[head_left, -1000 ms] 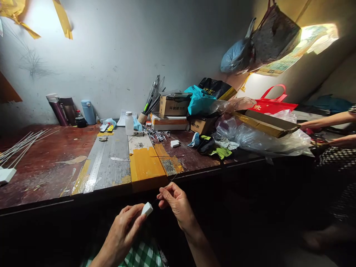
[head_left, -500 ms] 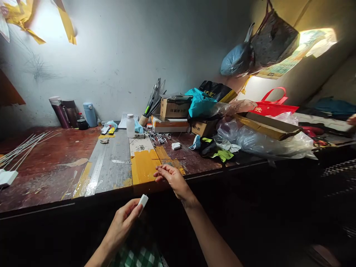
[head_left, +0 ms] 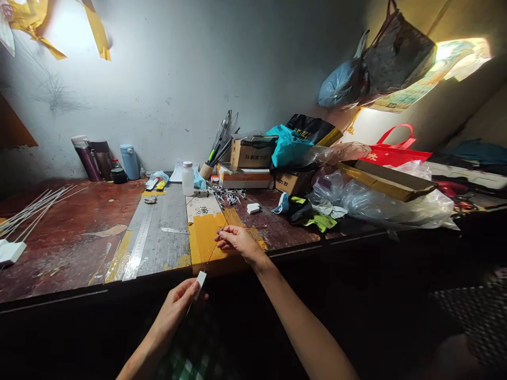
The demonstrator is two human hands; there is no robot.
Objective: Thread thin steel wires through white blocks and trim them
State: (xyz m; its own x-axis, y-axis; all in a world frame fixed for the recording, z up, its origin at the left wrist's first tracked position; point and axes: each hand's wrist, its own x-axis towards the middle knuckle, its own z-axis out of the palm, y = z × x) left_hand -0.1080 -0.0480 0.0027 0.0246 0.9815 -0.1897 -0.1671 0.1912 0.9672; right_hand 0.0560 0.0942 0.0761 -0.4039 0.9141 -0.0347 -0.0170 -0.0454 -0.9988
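Just off the front edge of the bench, my left hand point(head_left: 181, 298) is closed on a small white block point(head_left: 200, 284). A thin rod point(head_left: 211, 255) runs up from the block, and a thin length also shows below it. Higher and to the right, my right hand point(head_left: 236, 241) pinches this rod between thumb and fingers, over the yellow-taped strip point(head_left: 202, 237). The rod slants up to the right past my right fingertips.
A metal ruler point(head_left: 140, 248) lies left of the yellow tape. White rods point(head_left: 35, 211) stick out from a white block point(head_left: 11, 252) at the far left. Behind stand a white bottle point(head_left: 187, 179) and cardboard boxes point(head_left: 247, 153). Plastic bags point(head_left: 380, 203) overhang the bench at the right.
My right hand has moved slightly up and left. The thin rod now shows slanting between my hands, through the block; the reddish rod seen lying across the yellow tape no longer shows there.
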